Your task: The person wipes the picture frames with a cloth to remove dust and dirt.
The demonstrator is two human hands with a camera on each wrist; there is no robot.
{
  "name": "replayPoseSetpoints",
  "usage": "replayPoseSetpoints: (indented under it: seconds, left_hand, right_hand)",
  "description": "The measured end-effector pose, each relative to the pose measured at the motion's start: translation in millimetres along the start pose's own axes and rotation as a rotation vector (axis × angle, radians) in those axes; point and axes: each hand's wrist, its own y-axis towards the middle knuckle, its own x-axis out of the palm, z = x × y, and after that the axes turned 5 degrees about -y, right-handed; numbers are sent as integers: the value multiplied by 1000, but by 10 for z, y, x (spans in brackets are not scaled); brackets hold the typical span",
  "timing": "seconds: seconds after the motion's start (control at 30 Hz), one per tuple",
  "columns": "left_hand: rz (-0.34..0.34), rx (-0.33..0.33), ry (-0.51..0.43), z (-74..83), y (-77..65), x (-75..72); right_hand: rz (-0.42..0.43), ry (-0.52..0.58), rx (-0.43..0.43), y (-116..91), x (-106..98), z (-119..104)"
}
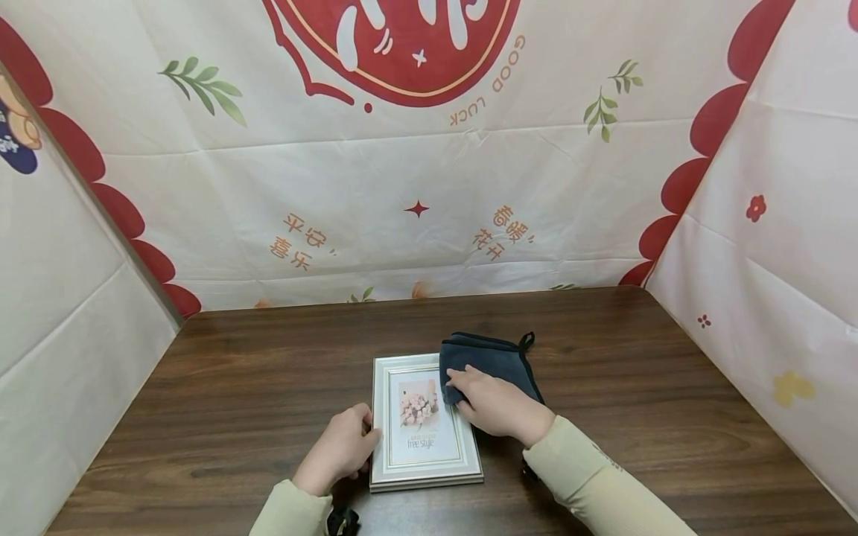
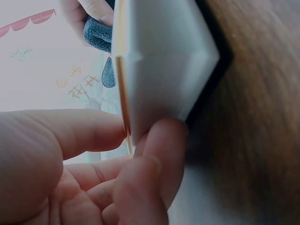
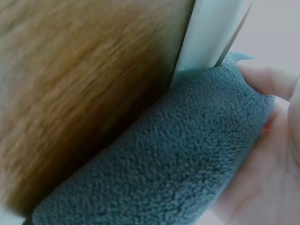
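Note:
A white picture frame with a pink flower picture lies flat on the wooden table. My left hand grips its left edge; in the left wrist view the thumb touches the front rim and the fingers meet the side. A dark blue-grey fleecy cloth with black trim and a hanging loop lies over the frame's upper right edge. My right hand holds the cloth against that edge. In the right wrist view the cloth drapes down the frame's side, partly hiding it.
The brown wooden table extends around the frame on all sides. A white printed backdrop rises behind the table, and similar white panels stand at the left and right.

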Motion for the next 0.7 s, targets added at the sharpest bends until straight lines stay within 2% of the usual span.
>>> replayPoseSetpoints:
  seconds: [0.7]
  left_hand:
    - [2,-1,-6,-8,-3,6]
  right_hand:
    - [4,9,6,27,-3,9]
